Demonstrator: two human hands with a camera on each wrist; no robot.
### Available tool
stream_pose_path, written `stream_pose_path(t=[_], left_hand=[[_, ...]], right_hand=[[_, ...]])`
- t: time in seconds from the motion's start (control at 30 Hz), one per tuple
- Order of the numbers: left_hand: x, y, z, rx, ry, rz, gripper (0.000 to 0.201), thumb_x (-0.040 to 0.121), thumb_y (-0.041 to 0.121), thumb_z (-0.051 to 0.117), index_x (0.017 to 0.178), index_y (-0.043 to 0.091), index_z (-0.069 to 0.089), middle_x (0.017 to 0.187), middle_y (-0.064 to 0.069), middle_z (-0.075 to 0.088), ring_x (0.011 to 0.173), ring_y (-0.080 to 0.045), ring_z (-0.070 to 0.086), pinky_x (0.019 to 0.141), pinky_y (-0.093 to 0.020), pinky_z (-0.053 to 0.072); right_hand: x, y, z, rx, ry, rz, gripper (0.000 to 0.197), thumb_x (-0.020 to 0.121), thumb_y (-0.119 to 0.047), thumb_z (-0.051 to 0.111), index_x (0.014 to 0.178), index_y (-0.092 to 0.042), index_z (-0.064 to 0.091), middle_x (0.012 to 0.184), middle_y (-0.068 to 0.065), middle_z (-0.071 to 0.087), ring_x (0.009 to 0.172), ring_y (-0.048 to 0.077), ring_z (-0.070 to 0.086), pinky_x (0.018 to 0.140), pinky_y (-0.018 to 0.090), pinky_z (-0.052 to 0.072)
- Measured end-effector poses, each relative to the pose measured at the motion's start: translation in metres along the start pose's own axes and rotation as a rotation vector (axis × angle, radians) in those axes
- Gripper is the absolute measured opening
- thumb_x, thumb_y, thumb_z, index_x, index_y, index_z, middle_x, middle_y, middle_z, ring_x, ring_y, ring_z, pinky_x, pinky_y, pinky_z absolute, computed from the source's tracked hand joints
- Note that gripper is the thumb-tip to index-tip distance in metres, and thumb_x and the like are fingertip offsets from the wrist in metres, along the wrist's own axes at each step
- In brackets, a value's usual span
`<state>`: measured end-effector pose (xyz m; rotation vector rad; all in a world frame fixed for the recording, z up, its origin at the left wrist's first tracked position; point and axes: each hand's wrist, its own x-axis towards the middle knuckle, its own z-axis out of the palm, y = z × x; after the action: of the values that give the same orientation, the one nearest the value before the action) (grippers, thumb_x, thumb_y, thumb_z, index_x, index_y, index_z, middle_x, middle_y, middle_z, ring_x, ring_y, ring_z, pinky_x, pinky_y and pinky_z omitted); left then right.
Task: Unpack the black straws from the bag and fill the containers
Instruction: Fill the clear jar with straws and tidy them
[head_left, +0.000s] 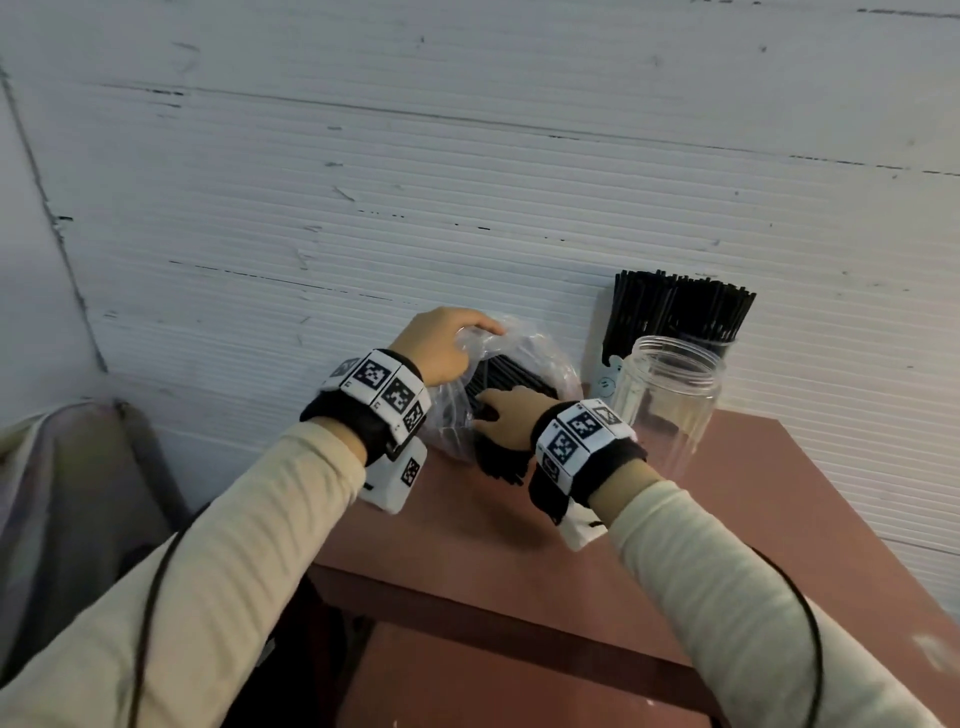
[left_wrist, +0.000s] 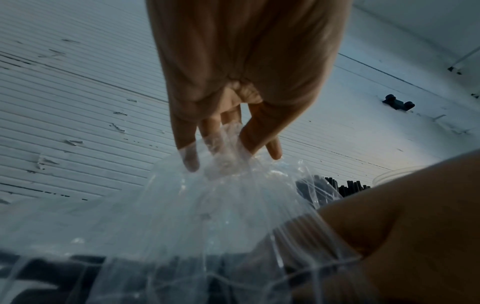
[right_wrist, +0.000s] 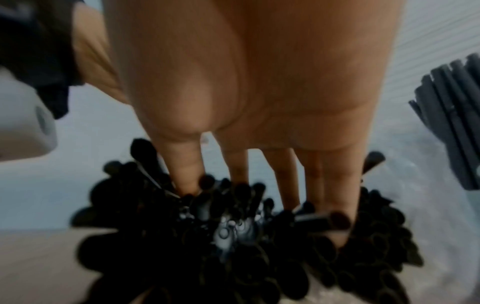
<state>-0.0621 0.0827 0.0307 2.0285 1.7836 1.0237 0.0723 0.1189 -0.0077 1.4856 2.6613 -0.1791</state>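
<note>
A clear plastic bag (head_left: 550, 358) of black straws (head_left: 506, 376) stands at the back of the brown table (head_left: 519, 545), against the wall. My left hand (head_left: 467, 332) pinches the bag's top film and holds it up; the left wrist view shows the left hand (left_wrist: 226, 148) with bunched bag film (left_wrist: 182, 216) between thumb and fingers. My right hand (head_left: 488, 415) is inside the bag's mouth. In the right wrist view the right hand (right_wrist: 259, 195) has thumb and fingers pushed in around a clump of straws (right_wrist: 233, 257). An empty clear jar (head_left: 675, 400) stands just to the right.
Behind the empty jar a container packed with upright black straws (head_left: 675, 312) leans at the white ribbed wall; the same packed straws (right_wrist: 451, 123) show in the right wrist view. A grey chair back (head_left: 78, 467) stands left of the table. The table's left edge lies under my left forearm.
</note>
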Motion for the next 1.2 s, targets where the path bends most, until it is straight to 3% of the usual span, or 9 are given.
stream_pose_path(t=[0.1, 0.2, 0.37, 0.47, 0.6, 0.8, 0.9, 1.0, 1.2], left_hand=[[0.003, 0.001, -0.004, -0.025, 0.014, 0.023, 0.068, 0.077, -0.018, 0.043, 0.122, 0.029, 0.065, 0.143, 0.001, 0.052, 0.045, 0.000, 0.049, 0.039, -0.014, 0.038], [0.004, 0.000, -0.007, -0.042, 0.024, 0.074, 0.069, 0.078, -0.018, 0.046, 0.123, 0.031, 0.063, 0.144, 0.003, 0.051, 0.092, -0.010, 0.054, 0.075, -0.033, 0.058], [-0.001, -0.013, -0.006, -0.059, 0.005, 0.046, 0.070, 0.079, -0.019, 0.041, 0.124, 0.032, 0.062, 0.146, 0.005, 0.048, 0.104, -0.011, 0.052, 0.081, -0.034, 0.051], [-0.002, -0.023, -0.005, -0.037, -0.055, -0.001, 0.069, 0.080, -0.016, 0.043, 0.126, 0.032, 0.061, 0.144, 0.006, 0.050, 0.124, -0.015, 0.050, 0.089, -0.022, 0.038], [0.001, -0.028, -0.006, -0.035, -0.059, 0.005, 0.066, 0.080, -0.013, 0.046, 0.122, 0.035, 0.062, 0.139, 0.010, 0.055, 0.110, -0.017, 0.057, 0.092, -0.030, 0.043], [0.000, -0.019, -0.007, -0.011, -0.049, 0.014, 0.065, 0.079, -0.013, 0.047, 0.121, 0.034, 0.061, 0.139, 0.009, 0.054, 0.118, -0.020, 0.058, 0.098, -0.038, 0.049], [-0.002, -0.017, -0.004, -0.010, -0.060, 0.009, 0.067, 0.077, -0.013, 0.046, 0.119, 0.037, 0.061, 0.137, 0.008, 0.056, 0.114, -0.028, 0.060, 0.090, -0.045, 0.053], [-0.002, -0.017, 0.000, -0.007, -0.074, 0.022, 0.066, 0.076, -0.011, 0.047, 0.116, 0.040, 0.061, 0.134, 0.009, 0.058, 0.110, -0.038, 0.061, 0.084, -0.052, 0.054], [0.001, -0.020, 0.004, -0.006, -0.069, 0.034, 0.063, 0.077, -0.010, 0.050, 0.117, 0.038, 0.059, 0.127, -0.003, 0.062, 0.094, -0.024, 0.055, 0.089, -0.051, 0.051]], right_hand=[[0.009, -0.002, -0.001, 0.046, -0.015, -0.018, 0.050, 0.097, -0.040, 0.049, 0.142, -0.023, 0.036, 0.132, 0.017, 0.053, 0.115, 0.035, 0.055, 0.095, 0.040, 0.046], [0.015, -0.003, 0.000, 0.106, 0.001, -0.069, 0.043, 0.097, -0.030, 0.048, 0.138, -0.028, 0.037, 0.120, 0.019, 0.057, 0.102, 0.037, 0.060, 0.090, 0.044, 0.049], [0.013, 0.000, 0.001, 0.152, 0.063, -0.102, 0.048, 0.090, -0.012, 0.053, 0.135, -0.028, 0.047, 0.120, 0.013, 0.062, 0.109, 0.031, 0.059, 0.089, 0.035, 0.045], [0.010, 0.005, -0.002, 0.206, 0.127, -0.094, 0.045, 0.087, -0.010, 0.058, 0.130, -0.026, 0.055, 0.128, 0.005, 0.060, 0.118, 0.024, 0.054, 0.093, 0.028, 0.042], [0.004, 0.011, -0.007, 0.283, 0.225, -0.100, 0.040, 0.087, -0.019, 0.066, 0.126, -0.024, 0.059, 0.127, 0.002, 0.059, 0.117, 0.021, 0.054, 0.090, 0.023, 0.039], [0.002, 0.013, -0.009, 0.360, 0.286, -0.102, 0.031, 0.083, -0.012, 0.066, 0.111, -0.024, 0.067, 0.108, 0.000, 0.065, 0.078, 0.013, 0.057, 0.068, 0.020, 0.044], [-0.001, 0.016, -0.010, 0.444, 0.309, -0.072, 0.032, 0.082, -0.011, 0.068, 0.110, -0.026, 0.071, 0.097, -0.005, 0.064, 0.072, 0.011, 0.061, 0.056, 0.007, 0.043], [-0.007, 0.020, -0.012, 0.504, 0.311, -0.067, 0.033, 0.081, -0.010, 0.070, 0.109, -0.026, 0.073, 0.086, -0.007, 0.067, 0.067, 0.010, 0.067, 0.060, 0.010, 0.048], [-0.023, 0.034, -0.017, 0.619, 0.322, -0.066, 0.030, 0.081, -0.007, 0.071, 0.105, -0.025, 0.074, 0.070, -0.009, 0.065, 0.058, 0.006, 0.065, 0.052, 0.008, 0.049]])
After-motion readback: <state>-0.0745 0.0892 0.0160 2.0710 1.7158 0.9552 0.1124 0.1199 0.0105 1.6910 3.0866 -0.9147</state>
